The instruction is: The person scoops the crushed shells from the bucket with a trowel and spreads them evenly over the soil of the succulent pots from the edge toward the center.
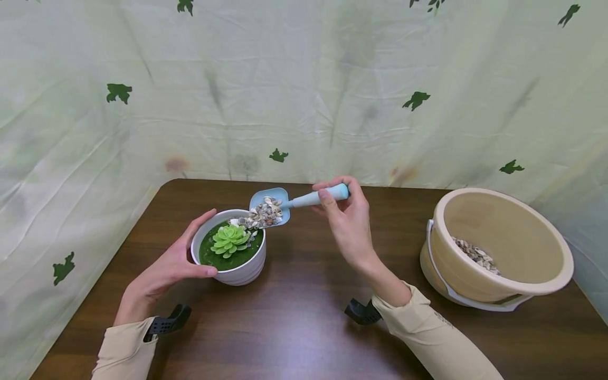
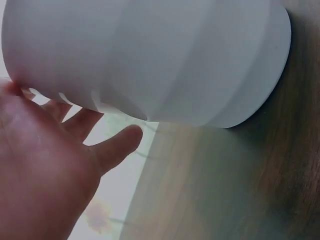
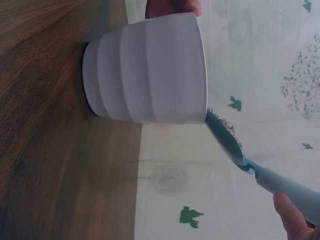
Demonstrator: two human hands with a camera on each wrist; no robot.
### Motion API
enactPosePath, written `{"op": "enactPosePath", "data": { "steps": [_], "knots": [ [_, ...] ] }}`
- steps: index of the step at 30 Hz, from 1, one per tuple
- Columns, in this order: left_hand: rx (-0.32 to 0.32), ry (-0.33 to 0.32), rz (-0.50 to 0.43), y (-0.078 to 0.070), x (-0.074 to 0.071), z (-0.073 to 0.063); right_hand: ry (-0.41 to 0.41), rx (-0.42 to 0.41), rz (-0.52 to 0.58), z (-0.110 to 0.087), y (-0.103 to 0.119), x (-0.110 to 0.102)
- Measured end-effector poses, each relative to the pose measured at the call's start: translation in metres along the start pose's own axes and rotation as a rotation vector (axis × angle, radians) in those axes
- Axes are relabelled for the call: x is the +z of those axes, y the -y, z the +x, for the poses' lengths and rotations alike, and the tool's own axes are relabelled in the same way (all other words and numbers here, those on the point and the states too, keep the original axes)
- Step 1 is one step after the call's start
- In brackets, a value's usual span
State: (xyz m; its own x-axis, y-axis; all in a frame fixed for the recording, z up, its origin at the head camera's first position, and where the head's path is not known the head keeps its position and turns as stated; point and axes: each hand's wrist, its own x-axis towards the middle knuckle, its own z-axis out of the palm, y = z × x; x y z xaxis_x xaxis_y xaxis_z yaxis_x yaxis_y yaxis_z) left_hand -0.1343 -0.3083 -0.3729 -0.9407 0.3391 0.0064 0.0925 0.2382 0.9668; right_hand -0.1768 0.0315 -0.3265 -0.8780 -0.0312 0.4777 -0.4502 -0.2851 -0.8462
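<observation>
A white ribbed flower pot (image 1: 241, 273) stands upright on the table, holding a green succulent (image 1: 230, 240) on a green mossy surface. My left hand (image 1: 166, 262) grips the pot from the left, thumb at the near side of the rim and fingers around the far side. In my right hand (image 1: 350, 227) is the pale blue handle of a small shovel (image 1: 313, 199). Its blade tilts down at the pot's right rim, loaded with small shells or pebbles (image 1: 267, 212). Some of these lie inside the pot beside the succulent. The right wrist view shows the blade's tip (image 3: 212, 120) at the rim.
To the right stands a beige bucket (image 1: 503, 211) with a pale handle (image 1: 446, 287) hanging down its near side. More small shells or pebbles (image 1: 476, 257) lie in it. Behind the brown wooden table (image 1: 285, 327) hangs a pale curtain (image 1: 304, 95) with green leaf shapes.
</observation>
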Motion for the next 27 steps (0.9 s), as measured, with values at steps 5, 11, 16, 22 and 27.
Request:
{"op": "enactPosePath", "data": {
  "steps": [5,11,16,22,27],
  "knots": [
    [0.005,-0.010,0.067,0.0010,0.0004,0.0008,-0.005,-0.005,-0.001,-0.0015,0.0011,-0.0006],
    [0.003,0.026,0.041,0.0013,-0.0009,-0.0006,-0.002,-0.014,-0.009,-0.0032,0.0013,-0.0013],
    [-0.006,0.017,-0.011,0.0014,-0.0008,-0.0016,-0.003,-0.019,-0.003,-0.0035,0.0014,-0.0009],
    [0.035,-0.023,0.040,0.0011,0.0037,0.0013,-0.004,-0.023,-0.014,-0.0031,0.0014,0.0005],
    [0.028,-0.015,0.078,-0.0017,0.0054,0.0009,-0.006,-0.032,-0.026,-0.0027,0.0006,0.0008]
  ]
}}
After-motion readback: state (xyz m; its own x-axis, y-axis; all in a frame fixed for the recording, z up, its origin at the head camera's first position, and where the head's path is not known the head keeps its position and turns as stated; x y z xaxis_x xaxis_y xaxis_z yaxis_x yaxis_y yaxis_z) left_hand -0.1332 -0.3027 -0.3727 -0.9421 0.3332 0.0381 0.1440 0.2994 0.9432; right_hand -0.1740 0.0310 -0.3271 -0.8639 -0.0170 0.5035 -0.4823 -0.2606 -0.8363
